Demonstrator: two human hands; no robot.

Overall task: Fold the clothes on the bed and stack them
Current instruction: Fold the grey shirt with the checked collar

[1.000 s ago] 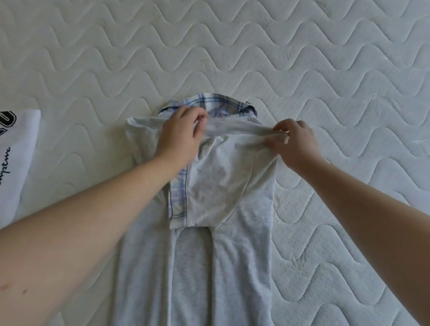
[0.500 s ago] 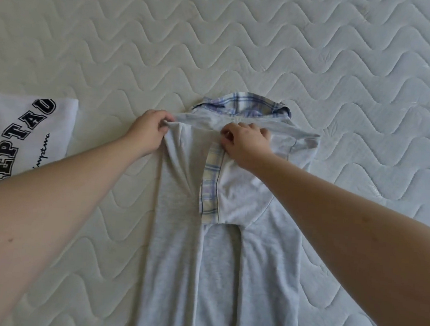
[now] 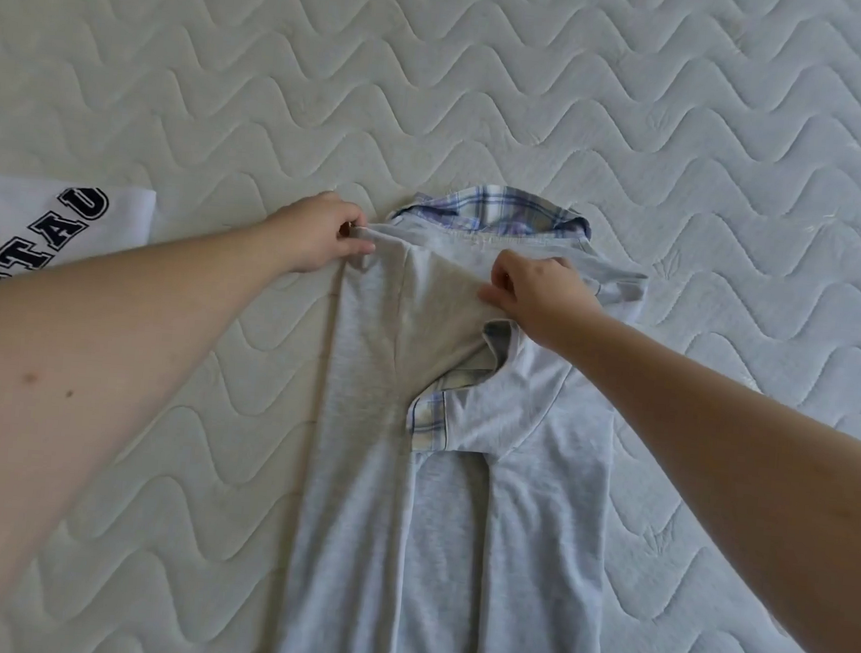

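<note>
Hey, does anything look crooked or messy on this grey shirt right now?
Yes. The plaid-trimmed sleeve under the right hand is bunched and curled rather than flat on the grey shirt.

Grey shirt (image 3: 451,560): near hem cut off by the near edge, so we cannot read its full length. Its plaid collar (image 3: 489,210) is half tucked behind the grey neckline. White printed garment (image 3: 50,224) at far left: cropped by the left edge and covered by the left forearm (image 3: 107,352); we read only "TAU" (the rest is lost). Fingertips of the left hand (image 3: 317,237) and right hand (image 3: 539,293) are buried in fabric folds. Mattress (image 3: 489,73) runs past every edge.
</note>
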